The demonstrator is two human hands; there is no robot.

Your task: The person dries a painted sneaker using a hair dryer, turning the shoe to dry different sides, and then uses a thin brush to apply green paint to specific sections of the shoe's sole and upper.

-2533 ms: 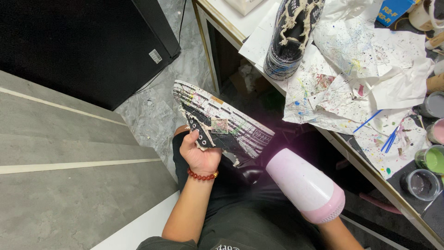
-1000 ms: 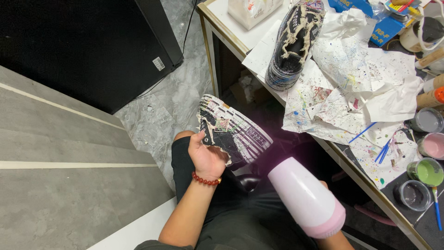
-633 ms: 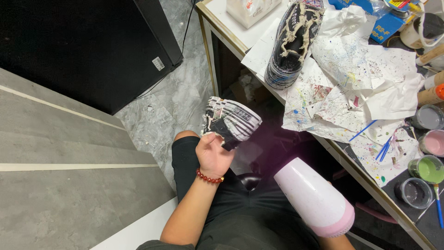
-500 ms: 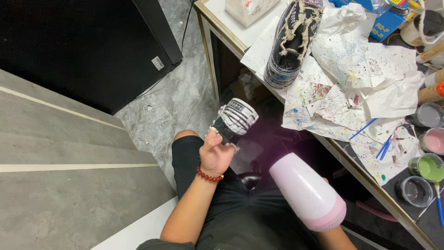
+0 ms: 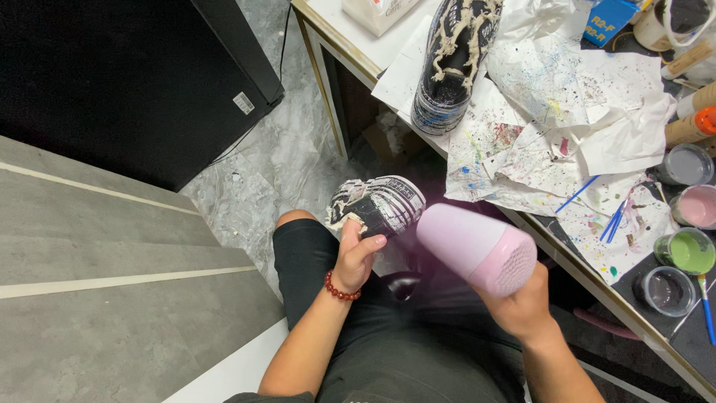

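Observation:
My left hand (image 5: 358,250), with a red bead bracelet on the wrist, grips a black-and-white painted shoe (image 5: 377,205) over my knee, its toe turned toward the camera. In my right hand (image 5: 526,302) is a pink hair dryer (image 5: 477,246), its nozzle end close to the shoe's right side. The matching painted shoe (image 5: 456,60) lies on the table (image 5: 335,30) on paint-spattered paper (image 5: 552,112).
Paint cups stand along the table's right side: grey (image 5: 686,164), pink (image 5: 699,205), green (image 5: 690,250) and a dark one (image 5: 662,287). Blue brushes (image 5: 611,224) lie on the paper. A black cabinet (image 5: 134,75) stands at left on the marble floor, grey steps below it.
My left hand has turned the shoe from sole-side showing to toe-on and drawn it closer. The dryer has moved up toward the shoe.

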